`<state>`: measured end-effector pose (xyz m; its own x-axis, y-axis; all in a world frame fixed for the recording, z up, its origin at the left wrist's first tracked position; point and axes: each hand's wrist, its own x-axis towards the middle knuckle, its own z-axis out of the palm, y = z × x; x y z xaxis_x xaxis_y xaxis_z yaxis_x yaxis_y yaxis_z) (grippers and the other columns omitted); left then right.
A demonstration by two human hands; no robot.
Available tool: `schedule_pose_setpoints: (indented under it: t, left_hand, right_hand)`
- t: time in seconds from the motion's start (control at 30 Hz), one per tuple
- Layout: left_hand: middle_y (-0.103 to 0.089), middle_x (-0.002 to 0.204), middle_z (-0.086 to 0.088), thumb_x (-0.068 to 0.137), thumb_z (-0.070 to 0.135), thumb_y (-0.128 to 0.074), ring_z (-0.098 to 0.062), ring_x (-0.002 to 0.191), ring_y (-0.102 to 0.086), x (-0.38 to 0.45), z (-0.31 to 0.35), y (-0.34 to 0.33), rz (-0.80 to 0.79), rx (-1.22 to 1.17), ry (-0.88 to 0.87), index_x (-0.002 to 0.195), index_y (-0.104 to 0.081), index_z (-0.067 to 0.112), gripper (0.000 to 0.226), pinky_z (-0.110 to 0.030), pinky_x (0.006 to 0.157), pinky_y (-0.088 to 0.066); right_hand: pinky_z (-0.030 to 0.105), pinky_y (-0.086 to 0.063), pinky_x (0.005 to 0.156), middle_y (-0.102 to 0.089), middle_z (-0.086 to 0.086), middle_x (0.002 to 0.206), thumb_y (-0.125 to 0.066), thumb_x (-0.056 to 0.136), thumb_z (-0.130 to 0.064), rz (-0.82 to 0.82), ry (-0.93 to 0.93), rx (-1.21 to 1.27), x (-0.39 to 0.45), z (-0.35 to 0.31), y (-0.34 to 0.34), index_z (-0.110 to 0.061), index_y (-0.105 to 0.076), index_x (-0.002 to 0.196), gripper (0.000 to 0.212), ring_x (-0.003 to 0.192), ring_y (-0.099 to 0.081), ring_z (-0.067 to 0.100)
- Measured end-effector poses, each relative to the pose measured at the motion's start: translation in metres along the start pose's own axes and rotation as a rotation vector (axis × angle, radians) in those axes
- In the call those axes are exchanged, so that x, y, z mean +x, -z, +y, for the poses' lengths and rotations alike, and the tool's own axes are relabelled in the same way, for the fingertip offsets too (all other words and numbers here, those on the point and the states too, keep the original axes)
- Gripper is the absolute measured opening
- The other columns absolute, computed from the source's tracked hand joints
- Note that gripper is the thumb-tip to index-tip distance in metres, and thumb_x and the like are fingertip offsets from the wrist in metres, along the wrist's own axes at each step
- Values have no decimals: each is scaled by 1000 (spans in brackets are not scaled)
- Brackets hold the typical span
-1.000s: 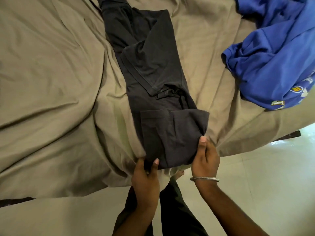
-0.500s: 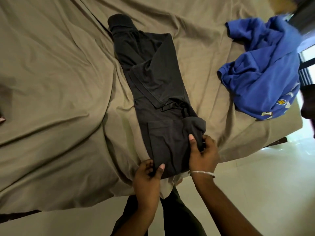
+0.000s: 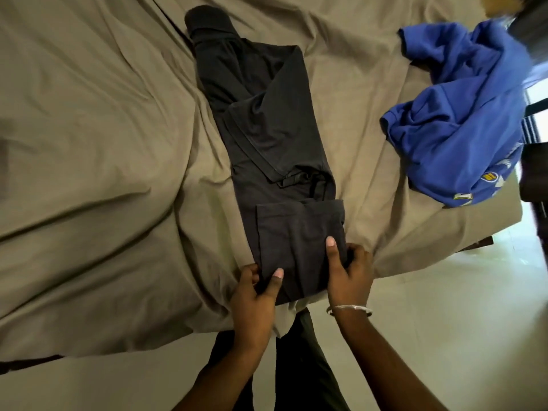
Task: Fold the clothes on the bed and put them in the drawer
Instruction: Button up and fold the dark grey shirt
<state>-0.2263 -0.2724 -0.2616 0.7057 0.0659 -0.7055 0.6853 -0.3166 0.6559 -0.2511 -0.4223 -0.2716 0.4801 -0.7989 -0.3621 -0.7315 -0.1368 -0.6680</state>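
Dark trousers (image 3: pixel 275 137) lie lengthwise on bed (image 3: pixel 89 173), near end folded over. Left hand (image 3: pixel 255 295) and right hand (image 3: pixel 348 274) each pinch that fold.

Left hand (image 3: pixel 255 295) and right hand (image 3: pixel 347 271) — thumbs up, pinching.

Both hands (image 3: pixel 299 280) on dark garment (image 3: pixel 275 161) — bed (image 3: pixel 98 161)

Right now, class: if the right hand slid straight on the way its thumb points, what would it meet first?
The right hand would first meet the black garment it already grips, along its folded flap; depth is unclear.
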Motion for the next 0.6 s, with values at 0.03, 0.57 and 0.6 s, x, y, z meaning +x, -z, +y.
schedule_pose_setpoints:
  t: [0.03,0.57,0.6]
  left_hand:
    - [-71,90,7,84,31,-75,-6,84,-67,-2,4,1,-6,16,-10,100,-65,19,23,-18,71,-52]
    - [-61,62,-12,84,-6,-65,-18,35,-45,-57,85,38,0,-408,307,97,-57,23,32,-21,36,-34]
    - [-60,61,-10,85,-6,-62,-15,34,-42,-54,102,40,-8,-436,268,94,-60,21,29,-20,35,-33]
  right_hand:
    - [34,-44,88,-57,8,99,-53,80,-70,-53,9,-20,-3,2,3,-10,-58,82,59,92,-54,20]
    - [49,-59,68,-68,16,110,-83,74,-25,-480,-469,379,23,-78,72,-13,-49,105,48,90,-69,33]
    - [45,-58,57,-68,16,111,-79,78,-25,-534,-548,433,31,-90,72,-14,-51,109,43,83,-70,32]
